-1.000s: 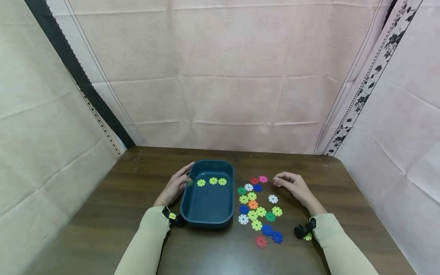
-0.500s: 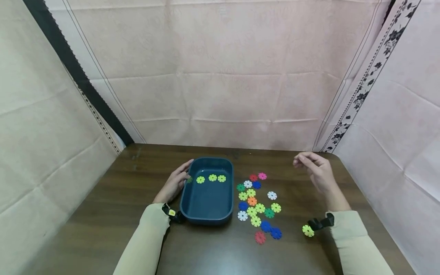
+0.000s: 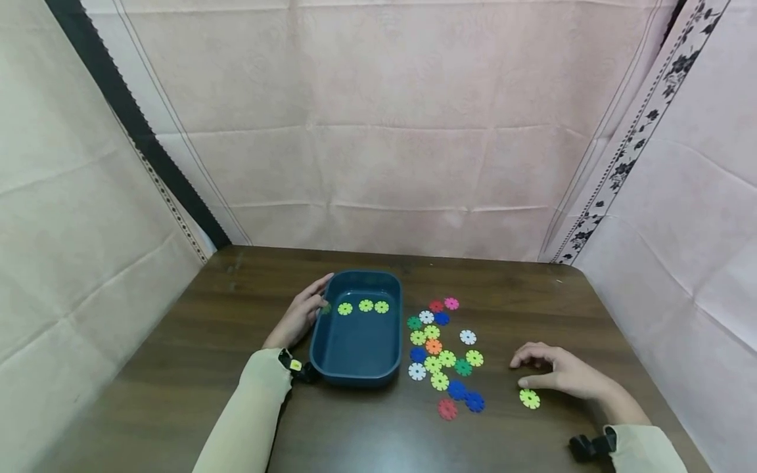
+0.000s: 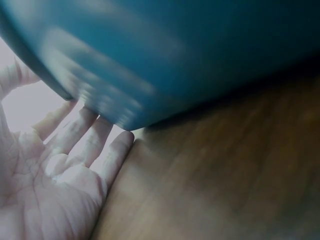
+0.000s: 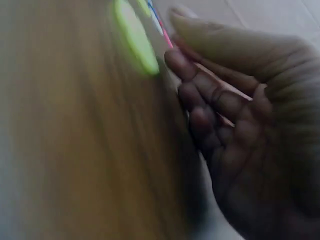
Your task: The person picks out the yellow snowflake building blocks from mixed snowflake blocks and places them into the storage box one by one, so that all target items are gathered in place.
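Observation:
My left hand (image 3: 298, 320) holds the left side of a dark blue tray (image 3: 357, 380), thumb at the rim and fingertips against its outer wall (image 4: 165, 55). Several yellow-green snowflake discs (image 3: 366, 306) lie in a row inside, plus a dark green one beside the thumb. To the right, my right hand (image 3: 562, 373) is low over the table, fingers loosely bent, thumb apart, nothing held. Just below its thumb lies a single yellow-green snowflake disc (image 3: 529, 399). The right wrist view shows a yellow-green disc (image 5: 136, 37) near the fingertips.
Between tray and right hand lies a loose group of snowflake discs: orange (image 3: 434, 346), blue (image 3: 457, 390), white (image 3: 416, 372), red (image 3: 447, 409), green (image 3: 463, 367), pink (image 3: 452, 303) and yellow-green. The wooden table (image 3: 248, 394) meets a pale cloth (image 3: 384, 164) at the back and sides.
My right hand has swung right from beside the disc group, lifted, then come down by the lone yellow-green disc. The left hand and tray stay put.

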`<state>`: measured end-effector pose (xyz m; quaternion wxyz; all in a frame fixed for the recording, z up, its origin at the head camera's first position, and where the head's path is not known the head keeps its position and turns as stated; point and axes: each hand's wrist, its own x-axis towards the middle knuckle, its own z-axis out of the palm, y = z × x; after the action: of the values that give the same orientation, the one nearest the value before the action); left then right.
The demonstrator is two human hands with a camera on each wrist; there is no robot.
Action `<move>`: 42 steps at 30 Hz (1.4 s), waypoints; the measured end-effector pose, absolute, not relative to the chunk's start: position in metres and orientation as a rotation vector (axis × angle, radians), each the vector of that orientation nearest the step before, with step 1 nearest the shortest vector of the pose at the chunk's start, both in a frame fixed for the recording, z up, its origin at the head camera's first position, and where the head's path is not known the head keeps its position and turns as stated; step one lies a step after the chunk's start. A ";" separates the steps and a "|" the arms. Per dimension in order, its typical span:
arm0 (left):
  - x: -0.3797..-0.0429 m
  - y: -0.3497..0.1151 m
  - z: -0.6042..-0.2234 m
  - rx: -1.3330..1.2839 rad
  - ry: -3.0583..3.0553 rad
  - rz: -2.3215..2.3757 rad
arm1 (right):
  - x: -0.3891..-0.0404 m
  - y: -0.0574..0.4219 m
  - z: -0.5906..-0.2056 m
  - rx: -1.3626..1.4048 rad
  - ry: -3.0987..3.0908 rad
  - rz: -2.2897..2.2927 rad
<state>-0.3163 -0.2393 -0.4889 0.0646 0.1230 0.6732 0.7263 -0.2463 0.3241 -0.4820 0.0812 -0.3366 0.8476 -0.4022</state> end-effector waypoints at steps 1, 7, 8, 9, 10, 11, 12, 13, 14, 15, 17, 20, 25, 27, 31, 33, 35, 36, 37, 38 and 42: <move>-0.317 -0.240 -0.488 0.370 2.036 2.191 | -0.246 0.325 -0.483 -1.036 2.573 -1.164; -0.317 -0.241 -0.487 0.358 2.060 2.172 | -0.256 0.317 -0.495 -1.102 2.776 -1.099; -0.316 -0.241 -0.487 0.364 2.062 2.172 | -0.258 0.314 -0.498 -1.098 2.813 -1.100; -0.316 -0.241 -0.488 0.361 2.062 2.173 | -0.261 0.313 -0.501 -1.083 2.850 -1.110; -0.316 -0.241 -0.488 0.362 2.058 2.175 | -0.263 0.311 -0.503 -1.059 2.888 -1.119; -0.316 -0.240 -0.489 0.361 2.053 2.176 | -0.266 0.311 -0.505 -1.034 2.923 -1.128; -0.316 -0.240 -0.489 0.362 2.052 2.173 | -0.269 0.311 -0.507 -0.995 2.952 -1.136; -0.316 -0.240 -0.490 0.359 2.051 2.170 | -0.273 0.311 -0.508 -0.955 2.975 -1.143; -0.316 -0.240 -0.490 0.362 2.050 2.166 | -0.278 0.311 -0.509 -0.913 2.997 -1.148; -0.316 -0.240 -0.490 0.351 2.051 2.165 | -0.283 0.311 -0.510 -0.872 3.017 -1.145; -0.316 -0.240 -0.491 0.344 2.054 2.163 | -0.295 0.312 -0.511 -0.795 3.040 -1.138; -0.316 -0.240 -0.490 0.346 2.064 2.163 | -0.314 0.311 -0.511 -0.680 3.074 -1.120; -0.315 -0.240 -0.489 0.352 2.071 2.155 | -0.338 0.305 -0.510 -0.573 3.102 -1.101; -0.315 -0.240 -0.489 0.349 2.074 2.153 | -0.342 0.303 -0.509 -0.573 3.107 -1.101; -0.315 -0.239 -0.486 0.351 2.074 2.148 | -0.339 0.303 -0.507 -0.642 3.121 -1.102; -0.315 -0.240 -0.487 0.348 2.081 2.140 | -0.336 0.303 -0.508 -0.680 3.120 -1.099; -0.313 -0.240 -0.488 0.338 2.097 2.127 | -0.333 0.302 -0.509 -0.715 3.114 -1.099; -0.312 -0.241 -0.488 0.333 2.108 2.120 | -0.332 0.302 -0.509 -0.723 3.108 -1.110; -0.311 -0.241 -0.489 0.330 2.114 2.114 | -0.331 0.301 -0.509 -0.722 3.105 -1.120; -0.310 -0.241 -0.489 0.328 2.117 2.116 | -0.329 0.301 -0.509 -0.715 3.104 -1.129; -0.308 -0.241 -0.492 0.328 2.118 2.132 | -0.325 0.298 -0.510 -0.672 3.101 -1.162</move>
<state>-0.3077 -0.2414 -0.4917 0.0591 0.1082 0.6995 0.7039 -0.3248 0.2980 -0.5105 -0.1185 -0.1975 0.9113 -0.3414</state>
